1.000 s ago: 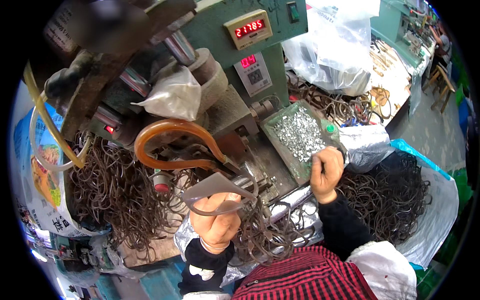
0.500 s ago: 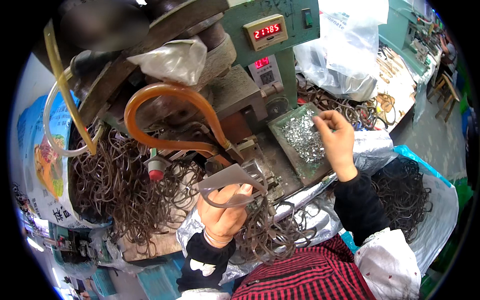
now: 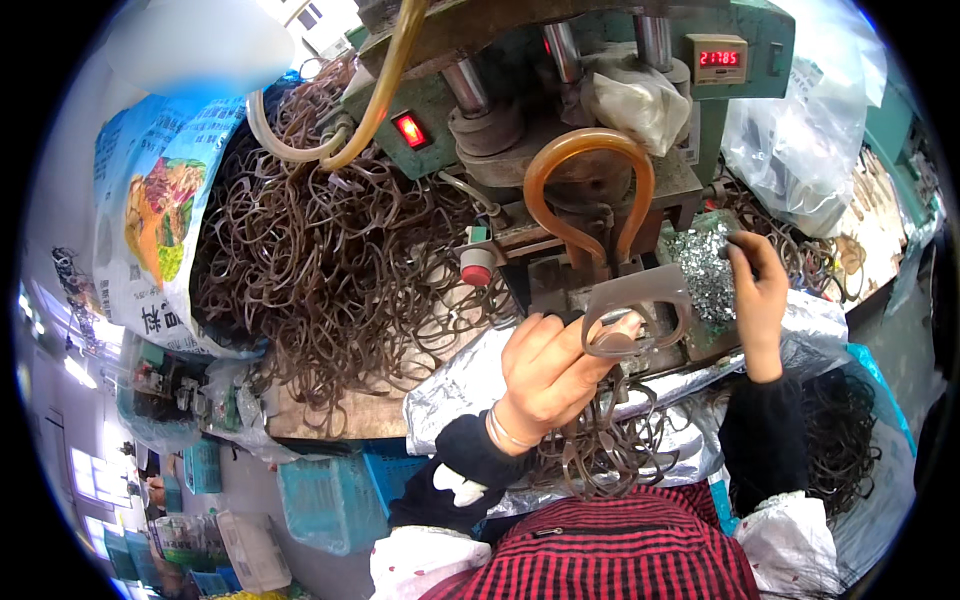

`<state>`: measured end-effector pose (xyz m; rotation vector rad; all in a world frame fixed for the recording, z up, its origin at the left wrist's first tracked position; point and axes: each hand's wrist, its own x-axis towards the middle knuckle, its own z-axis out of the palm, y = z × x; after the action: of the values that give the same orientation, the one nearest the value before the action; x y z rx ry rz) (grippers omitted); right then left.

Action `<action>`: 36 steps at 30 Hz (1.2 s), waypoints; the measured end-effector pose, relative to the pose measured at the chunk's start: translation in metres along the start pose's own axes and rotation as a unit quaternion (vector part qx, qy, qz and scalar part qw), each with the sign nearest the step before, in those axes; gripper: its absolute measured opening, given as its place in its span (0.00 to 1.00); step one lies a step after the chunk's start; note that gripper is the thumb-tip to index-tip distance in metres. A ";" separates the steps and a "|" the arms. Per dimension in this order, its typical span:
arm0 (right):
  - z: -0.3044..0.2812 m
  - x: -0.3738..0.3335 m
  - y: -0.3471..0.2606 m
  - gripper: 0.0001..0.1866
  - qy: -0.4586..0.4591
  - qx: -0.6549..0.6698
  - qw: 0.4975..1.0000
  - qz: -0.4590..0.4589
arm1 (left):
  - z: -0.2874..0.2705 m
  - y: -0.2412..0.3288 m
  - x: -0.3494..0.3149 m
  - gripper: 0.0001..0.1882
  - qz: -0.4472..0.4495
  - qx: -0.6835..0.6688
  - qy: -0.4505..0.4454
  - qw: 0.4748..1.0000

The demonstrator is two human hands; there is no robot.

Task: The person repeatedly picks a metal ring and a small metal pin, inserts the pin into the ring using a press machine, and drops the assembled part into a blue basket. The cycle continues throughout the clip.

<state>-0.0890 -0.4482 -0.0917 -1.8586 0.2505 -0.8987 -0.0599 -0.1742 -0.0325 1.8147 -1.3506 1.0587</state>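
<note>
Left hand point(image 3: 555, 378) fingers clamp 1 glasses frame point(image 3: 618, 290); right hand point(image 3: 763, 295) is by metal bits point(image 3: 703, 270), can't tell if fingers pinch any. Loose left grip could tip the frame imo.

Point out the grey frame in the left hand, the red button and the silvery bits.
Grey frame point(image 3: 618, 292): head view, on its wide upper band.
Red button point(image 3: 476, 274): head view, on its round red cap.
Silvery bits point(image 3: 704, 272): head view, near the middle of the pile.
</note>
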 end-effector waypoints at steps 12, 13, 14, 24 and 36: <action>0.007 -0.021 -0.008 0.06 0.001 0.045 0.999 0.023 | -0.121 -0.059 -0.058 0.06 -0.358 0.296 -0.160 0.871; 0.015 -0.018 -0.009 0.06 0.004 0.031 0.999 0.005 | -0.110 -0.067 -0.068 0.06 -0.357 0.336 -0.241 0.838; 0.022 -0.015 -0.006 0.06 0.008 0.017 1.000 -0.015 | -0.097 -0.072 -0.081 0.12 -0.366 0.363 -0.299 0.803; -0.076 -0.062 0.002 0.07 0.106 -0.277 0.952 -0.075 | -0.088 -0.089 -0.089 0.11 -0.443 0.190 -0.299 0.823; 0.049 -0.015 -0.080 0.09 -0.061 0.133 0.988 -0.055 | -0.058 -0.055 -0.098 0.17 -0.589 -0.137 0.145 0.783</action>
<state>-0.0834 -0.3686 -0.0404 -1.6829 -0.0460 -0.8443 -0.0347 -0.0656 -0.0929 1.6788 -0.0097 0.3587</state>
